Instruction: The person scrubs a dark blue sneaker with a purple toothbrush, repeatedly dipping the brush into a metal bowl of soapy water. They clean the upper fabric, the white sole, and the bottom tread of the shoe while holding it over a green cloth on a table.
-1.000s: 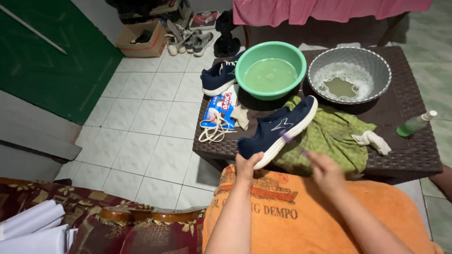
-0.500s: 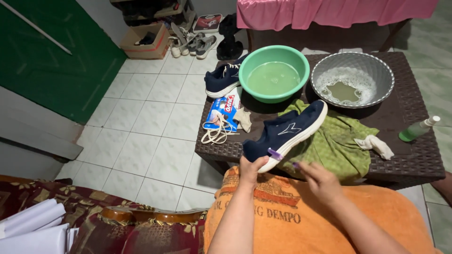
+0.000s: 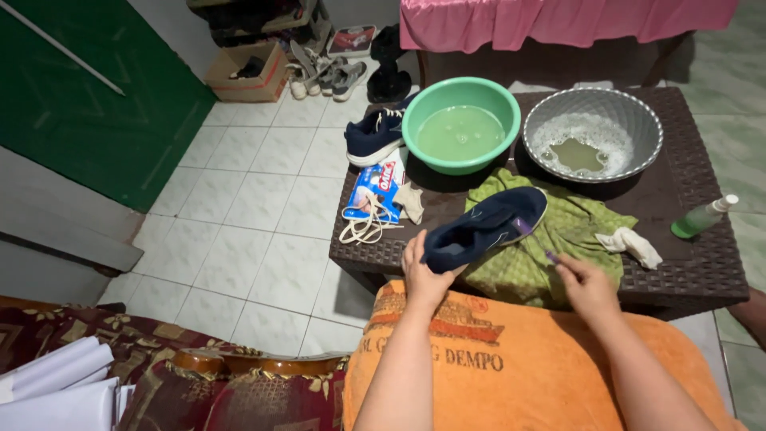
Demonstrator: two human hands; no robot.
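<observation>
My left hand [image 3: 427, 275] grips the heel end of a navy shoe [image 3: 487, 227]. The shoe lies tilted on a green cloth [image 3: 570, 235], its opening turned toward me, on the dark wicker table [image 3: 686, 267]. To the right of the shoe, my right hand [image 3: 589, 286] hovers over the cloth with a small purple item [image 3: 551, 256] pinched at its fingertips. What that item is I cannot make out. An orange towel [image 3: 511, 359] covers my lap.
A green basin of cloudy water [image 3: 461, 124] and a metal bowl of soapy water [image 3: 594, 132] stand at the table's back. Also there: a second navy shoe [image 3: 373, 136], a detergent packet [image 3: 375, 185], white laces [image 3: 361, 230], a white rag [image 3: 634, 243], a green bottle [image 3: 702, 217].
The shoe has been turned, so its white sole no longer shows, and it now sits lower on the cloth. My right hand has drawn away from it to the right.
</observation>
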